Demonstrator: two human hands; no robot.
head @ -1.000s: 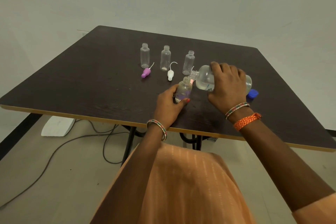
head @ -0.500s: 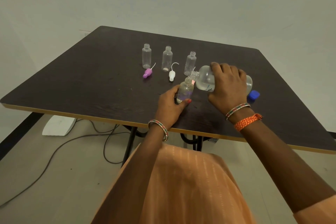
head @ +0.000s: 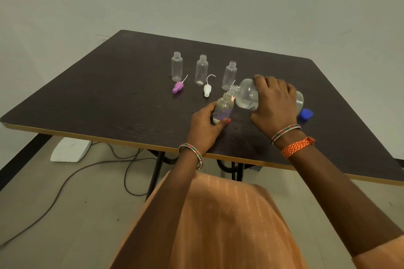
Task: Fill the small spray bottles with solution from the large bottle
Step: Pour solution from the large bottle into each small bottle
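The large bottle [head: 247, 96] is tipped over almost flat in my right hand [head: 274, 107], fingers wrapped over the top of it, neck pointing left and sitting right at the mouth of the small bottle [head: 223, 108] I'm filling. Clear liquid sits in the low side of the big one. My left hand [head: 204, 125] is curled around the lower part of that small bottle, thumb across the front, keeping it upright on the worktop [head: 109, 98] near the front edge. Can't really tell how full it is, the plastic is see-through and so is the liquid.

Behind it there's a row of three more small bottles standing open: a left one [head: 177, 66], a middle one [head: 201, 70] and a right one [head: 229, 75], which is just beside the big bottle's neck. In front of that row lie two loose spray tops with their little tubes curling up, a purple spray top [head: 178, 88] and a white spray top [head: 207, 90], both on their sides. The blue cap [head: 305, 114] is lying on the worktop just to the right of my right hand, near the base of the large bottle.

Bangles on both wrists, plus an orange band [head: 297, 146] on the right one. Down on the floor to the left there's a white block [head: 71, 150] and a cable [head: 65, 183] trailing past the table legs.
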